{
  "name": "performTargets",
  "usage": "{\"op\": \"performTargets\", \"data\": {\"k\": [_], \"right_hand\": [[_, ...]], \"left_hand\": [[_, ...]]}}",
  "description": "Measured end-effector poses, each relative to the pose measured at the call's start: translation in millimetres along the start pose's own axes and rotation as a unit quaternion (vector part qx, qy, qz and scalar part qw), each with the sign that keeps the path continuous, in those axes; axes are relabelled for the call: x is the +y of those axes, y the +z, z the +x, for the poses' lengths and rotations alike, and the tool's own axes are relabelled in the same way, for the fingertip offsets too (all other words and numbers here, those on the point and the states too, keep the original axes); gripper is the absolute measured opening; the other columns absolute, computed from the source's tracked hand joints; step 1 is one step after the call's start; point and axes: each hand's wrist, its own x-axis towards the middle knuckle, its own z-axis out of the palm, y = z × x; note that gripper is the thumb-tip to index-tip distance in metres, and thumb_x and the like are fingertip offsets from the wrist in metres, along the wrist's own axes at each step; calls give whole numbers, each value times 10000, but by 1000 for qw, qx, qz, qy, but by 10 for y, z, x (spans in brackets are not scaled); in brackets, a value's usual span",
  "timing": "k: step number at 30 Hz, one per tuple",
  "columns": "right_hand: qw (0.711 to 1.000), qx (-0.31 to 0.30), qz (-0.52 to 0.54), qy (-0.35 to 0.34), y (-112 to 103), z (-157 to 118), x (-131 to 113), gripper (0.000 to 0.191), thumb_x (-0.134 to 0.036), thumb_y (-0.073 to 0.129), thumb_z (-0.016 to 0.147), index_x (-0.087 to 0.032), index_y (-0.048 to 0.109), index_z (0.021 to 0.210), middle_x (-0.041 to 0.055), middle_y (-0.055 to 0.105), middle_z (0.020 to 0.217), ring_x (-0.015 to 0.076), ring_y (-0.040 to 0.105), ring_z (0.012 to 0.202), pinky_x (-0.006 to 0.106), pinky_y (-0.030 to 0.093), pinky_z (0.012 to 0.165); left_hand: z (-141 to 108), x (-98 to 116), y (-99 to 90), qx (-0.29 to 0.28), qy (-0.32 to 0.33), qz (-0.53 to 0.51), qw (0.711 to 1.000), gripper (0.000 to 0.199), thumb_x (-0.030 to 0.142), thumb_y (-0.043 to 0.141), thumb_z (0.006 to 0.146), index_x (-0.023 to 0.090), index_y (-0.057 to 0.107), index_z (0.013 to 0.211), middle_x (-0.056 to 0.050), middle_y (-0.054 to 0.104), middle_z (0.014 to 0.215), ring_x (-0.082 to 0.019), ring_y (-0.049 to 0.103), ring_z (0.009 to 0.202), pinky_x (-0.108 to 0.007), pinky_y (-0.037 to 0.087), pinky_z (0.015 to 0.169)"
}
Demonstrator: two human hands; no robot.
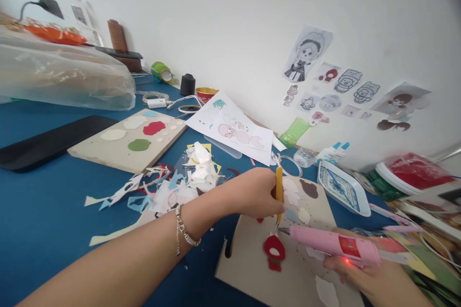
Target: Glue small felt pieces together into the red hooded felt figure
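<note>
My left hand (pixel 260 193) is closed around yellow tweezers (pixel 279 187), whose tips point down over the right-hand board (pixel 248 268). In my right hand (pixel 370 271) is a pink glue gun (pixel 331 243) with a red light showing; its nozzle points left, close to the tweezer tips. Something small and white shows at the tips, too small to make out. Just below them a red felt figure (pixel 274 248) with a white oval lies on the board. Brown (pixel 309 188), white and grey-blue cut pieces lie farther up the same board.
Felt scraps (pixel 169 192) are heaped left of my left hand. Another board (pixel 124 146) holds red, green and white pieces. Printed sheets (pixel 234 127) lie behind. A patterned tray (pixel 363 201) and a green tub (pixel 387 182) stand at the right. Drawings (pixel 308 55) hang on the wall.
</note>
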Motion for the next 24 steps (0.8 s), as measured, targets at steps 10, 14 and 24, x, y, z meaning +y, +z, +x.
{"op": "performTargets", "data": {"k": [10, 14, 24], "right_hand": [[995, -67, -64, -38, -95, 77, 78, 139, -411, 626, 654, -315, 715, 701, -26, 681, 593, 249, 678, 608, 265, 562, 522], [993, -81, -81, -16, -140, 122, 147, 210, -466, 636, 614, -314, 735, 722, -18, 722, 672, 265, 701, 674, 264, 588, 547], [989, -66, -119, -57, -131, 107, 162, 218, -464, 592, 661, -332, 738, 754, -46, 726, 669, 237, 705, 641, 236, 587, 531]], "left_hand": [[1, 1, -1, 7, 10, 12, 1000, 139, 261, 592, 737, 151, 669, 699, -49, 644, 638, -146, 561, 527, -241, 381, 435], [-3, 11, -10, 4, 12, 28, 1000, 159, 276, 601, 731, 148, 694, 751, -46, 660, 682, -149, 576, 578, -244, 378, 461], [-12, 38, -14, 8, 0, 40, 999, 178, 268, 606, 748, 136, 714, 801, -58, 685, 753, -155, 601, 626, -252, 374, 478]]}}
